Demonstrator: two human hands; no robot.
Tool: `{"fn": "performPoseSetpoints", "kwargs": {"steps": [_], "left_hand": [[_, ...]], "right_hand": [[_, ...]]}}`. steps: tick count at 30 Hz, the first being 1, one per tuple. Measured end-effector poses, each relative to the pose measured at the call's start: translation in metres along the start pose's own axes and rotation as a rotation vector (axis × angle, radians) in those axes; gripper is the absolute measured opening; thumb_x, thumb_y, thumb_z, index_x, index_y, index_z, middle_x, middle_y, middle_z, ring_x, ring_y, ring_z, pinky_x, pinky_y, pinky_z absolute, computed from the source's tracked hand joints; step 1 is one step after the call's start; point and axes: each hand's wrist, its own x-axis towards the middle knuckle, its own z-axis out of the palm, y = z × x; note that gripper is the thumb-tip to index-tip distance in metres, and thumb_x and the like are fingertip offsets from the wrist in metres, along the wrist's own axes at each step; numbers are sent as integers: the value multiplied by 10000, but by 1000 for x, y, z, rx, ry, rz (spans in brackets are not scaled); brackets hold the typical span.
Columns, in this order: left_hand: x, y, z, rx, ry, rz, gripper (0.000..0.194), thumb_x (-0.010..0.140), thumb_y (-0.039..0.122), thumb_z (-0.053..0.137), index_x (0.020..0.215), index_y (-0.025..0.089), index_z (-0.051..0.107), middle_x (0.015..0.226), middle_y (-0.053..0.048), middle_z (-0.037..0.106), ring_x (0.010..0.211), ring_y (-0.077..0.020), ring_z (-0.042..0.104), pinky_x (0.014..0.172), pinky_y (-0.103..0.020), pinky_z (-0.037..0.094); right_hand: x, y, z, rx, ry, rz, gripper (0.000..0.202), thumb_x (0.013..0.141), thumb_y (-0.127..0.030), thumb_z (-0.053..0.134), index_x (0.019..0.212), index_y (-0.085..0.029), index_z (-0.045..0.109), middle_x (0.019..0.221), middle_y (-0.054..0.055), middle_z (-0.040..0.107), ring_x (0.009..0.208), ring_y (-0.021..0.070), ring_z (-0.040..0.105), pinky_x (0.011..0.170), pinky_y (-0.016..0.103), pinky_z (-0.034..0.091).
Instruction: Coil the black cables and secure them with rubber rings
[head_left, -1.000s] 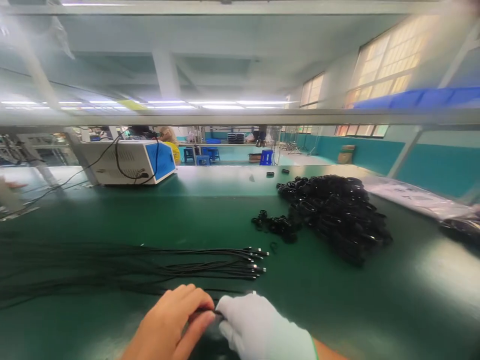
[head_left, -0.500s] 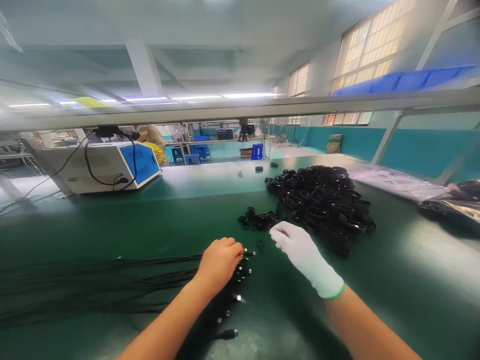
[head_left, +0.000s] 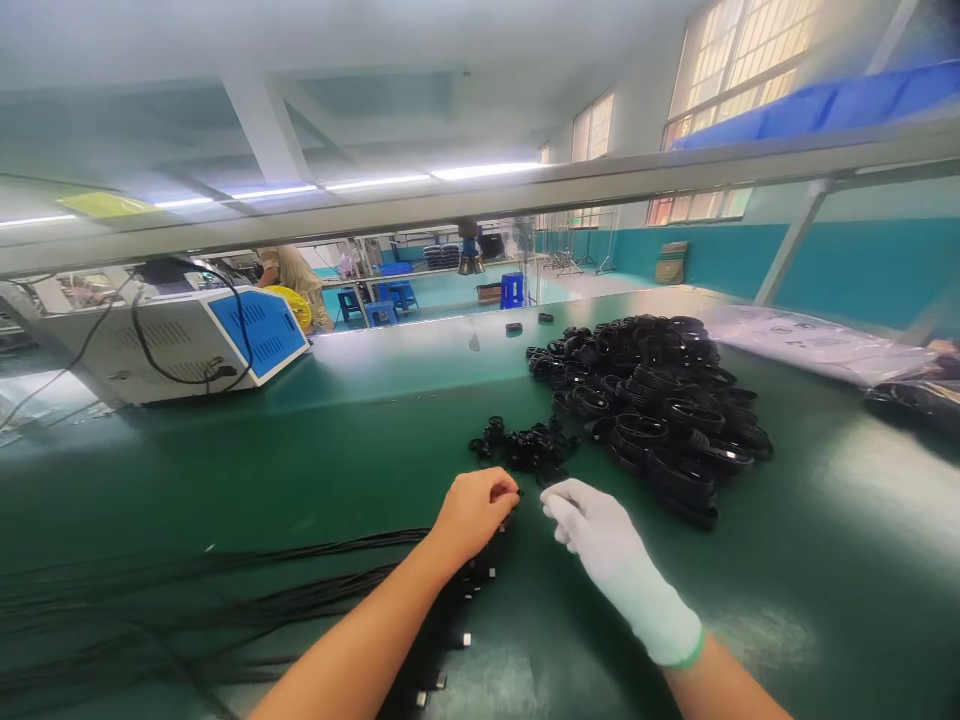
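Note:
My bare left hand [head_left: 476,510] is closed in a pinch over the ends of the black cables [head_left: 337,585], with a small dark tip at its fingertips. What it grips is mostly hidden. My right hand [head_left: 592,520], in a white glove, has thumb and fingertips pressed together just to the right; anything between them is too small to make out. Beyond both hands lies a small pile of black pieces [head_left: 529,445]. A large heap of coiled black cables [head_left: 652,400] rests behind and right of it.
A white and blue machine [head_left: 187,340] stands at the back left of the green table [head_left: 360,455]. Clear plastic sheeting [head_left: 817,340] lies at the back right. A metal bar [head_left: 375,208] crosses above. Farther off are blue stools [head_left: 512,290] and a person [head_left: 296,280].
My left hand has moved right and slightly up, closer to my gloved right hand, its fingertips now pinched. The loose ring between the hands is no longer seen there. The camera view has tilted.

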Motion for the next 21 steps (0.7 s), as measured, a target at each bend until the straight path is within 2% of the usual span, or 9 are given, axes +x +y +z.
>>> {"fn": "performPoseSetpoints", "kwargs": {"steps": [4, 7, 10, 15, 18, 21], "left_hand": [[-14, 16, 6, -298, -30, -170, 110, 774, 241, 460, 762, 161, 534, 641, -6, 620, 583, -139, 627, 555, -247, 507], [-24, 26, 11, -440, -54, -248, 92, 735, 228, 478, 715, 152, 526, 618, -16, 626, 570, -142, 642, 546, -249, 524], [-30, 31, 13, -500, -48, -299, 77, 705, 204, 492, 685, 145, 536, 617, -29, 634, 567, -145, 644, 552, -253, 527], [-28, 35, 13, -458, -19, -304, 112, 723, 176, 458, 704, 144, 564, 606, -23, 632, 594, -140, 643, 579, -237, 516], [-25, 38, 13, -355, -15, -272, 141, 747, 178, 447, 703, 154, 578, 627, -25, 645, 596, -147, 641, 566, -231, 491], [-23, 39, 10, -158, 76, -238, 152, 755, 152, 440, 695, 171, 579, 676, -36, 641, 682, -184, 631, 633, -270, 453]], "right_hand": [[-3, -1, 15, 52, -78, 58, 225, 762, -341, 475, 837, -163, 590, 565, -9, 564, 499, 116, 517, 481, 215, 412], [-5, -1, 15, 66, -115, 87, 188, 759, -289, 438, 727, -158, 569, 489, -16, 531, 431, 103, 486, 442, 207, 402], [-7, -1, 12, 73, -130, 76, 185, 761, -278, 431, 719, -163, 570, 497, -16, 534, 458, 107, 499, 450, 203, 410], [-11, -2, 13, 45, -105, 40, 211, 800, -317, 418, 807, -177, 576, 580, -6, 563, 549, 123, 546, 508, 209, 439], [-12, -6, 12, -62, -50, -5, 202, 829, -294, 390, 742, -192, 542, 567, -14, 525, 550, 120, 512, 535, 215, 403], [-11, -10, 7, -200, -7, -30, 192, 810, -245, 426, 629, -189, 461, 572, -9, 475, 582, 127, 475, 550, 226, 347]]}}
